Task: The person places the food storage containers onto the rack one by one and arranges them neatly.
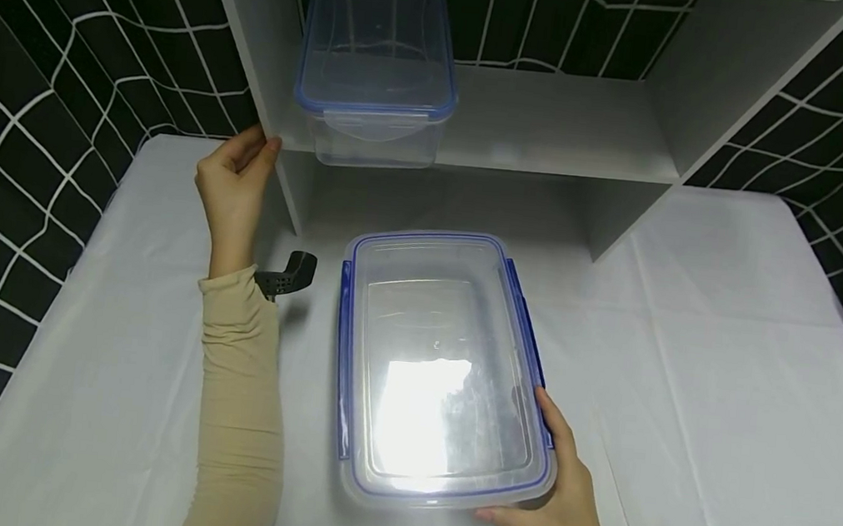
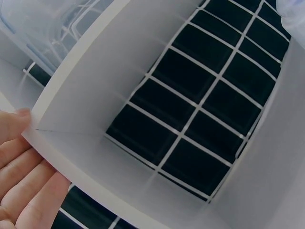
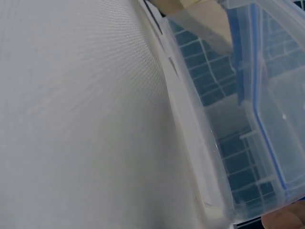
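Observation:
My left hand point(image 1: 236, 188) pinches the front edge of the white shelf unit point(image 1: 562, 117) at its left side panel, thumb on one face and fingers on the other. In the left wrist view the fingers point(image 2: 33, 191) lie against the panel's edge. A large clear plastic food container point(image 1: 454, 316) with blue side clips is on the white-covered table below the shelf. My right hand point(image 1: 566, 501) holds its near right corner, fingers spread along the right side and front. The right wrist view shows the container's clear wall point(image 3: 219, 138) close up, with a fingertip point(image 3: 285, 217) at the lower corner.
A smaller clear container point(image 1: 379, 59) with a blue-rimmed lid stands on the shelf's left part, its front overhanging the shelf edge. A black wrist-camera mount point(image 1: 288, 275) juts from the left sleeve. Dark walls with white netting point(image 1: 16, 169) flank the table point(image 1: 719, 389).

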{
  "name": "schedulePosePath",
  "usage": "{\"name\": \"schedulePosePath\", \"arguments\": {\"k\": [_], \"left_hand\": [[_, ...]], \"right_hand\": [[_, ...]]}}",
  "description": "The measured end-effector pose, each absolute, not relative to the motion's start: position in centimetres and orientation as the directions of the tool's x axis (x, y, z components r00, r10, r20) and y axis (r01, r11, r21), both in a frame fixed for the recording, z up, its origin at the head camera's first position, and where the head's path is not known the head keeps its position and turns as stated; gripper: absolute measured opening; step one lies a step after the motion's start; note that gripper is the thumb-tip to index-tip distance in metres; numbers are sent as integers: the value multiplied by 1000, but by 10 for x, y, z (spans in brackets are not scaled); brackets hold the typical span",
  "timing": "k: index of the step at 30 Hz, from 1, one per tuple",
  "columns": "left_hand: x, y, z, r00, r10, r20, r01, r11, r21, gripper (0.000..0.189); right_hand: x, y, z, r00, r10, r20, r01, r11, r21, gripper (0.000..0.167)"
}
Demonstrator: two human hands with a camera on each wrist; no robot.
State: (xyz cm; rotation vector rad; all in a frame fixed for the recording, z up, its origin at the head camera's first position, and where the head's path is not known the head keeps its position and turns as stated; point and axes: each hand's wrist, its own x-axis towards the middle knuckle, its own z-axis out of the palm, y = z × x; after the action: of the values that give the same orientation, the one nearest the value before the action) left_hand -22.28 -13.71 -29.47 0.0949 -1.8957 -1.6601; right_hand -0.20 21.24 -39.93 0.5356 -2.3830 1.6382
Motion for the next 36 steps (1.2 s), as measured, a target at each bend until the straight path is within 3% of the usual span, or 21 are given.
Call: {"name": "schedulePosePath", "arguments": {"k": [7,15,21,33,36], "left_hand": [[-222,-136,-295,-810,-429,399,344,201,917,27],[-222,-136,-295,-811,-430,396,341,201,918,27],[-222,-136,-295,-810,-430,400,341,210,916,28],[-222,-136,-295,-813,-435,387,330,204,922,28],[-223,-136,-295,-810,-435,392,334,207,920,28]], "right_hand": [[-2,212,-400,-898,-180,401,-438,283,-853,135],[0,213,-397,-931,-191,311,-358,308,-881,134],[0,214,-396,-929,-207,306,-349,225,-910,127],[-8,224,-402,-843,-352,407,-462,85,-883,123],[-8,226,-401,-844,-376,382,-450,110,-886,121]]}}
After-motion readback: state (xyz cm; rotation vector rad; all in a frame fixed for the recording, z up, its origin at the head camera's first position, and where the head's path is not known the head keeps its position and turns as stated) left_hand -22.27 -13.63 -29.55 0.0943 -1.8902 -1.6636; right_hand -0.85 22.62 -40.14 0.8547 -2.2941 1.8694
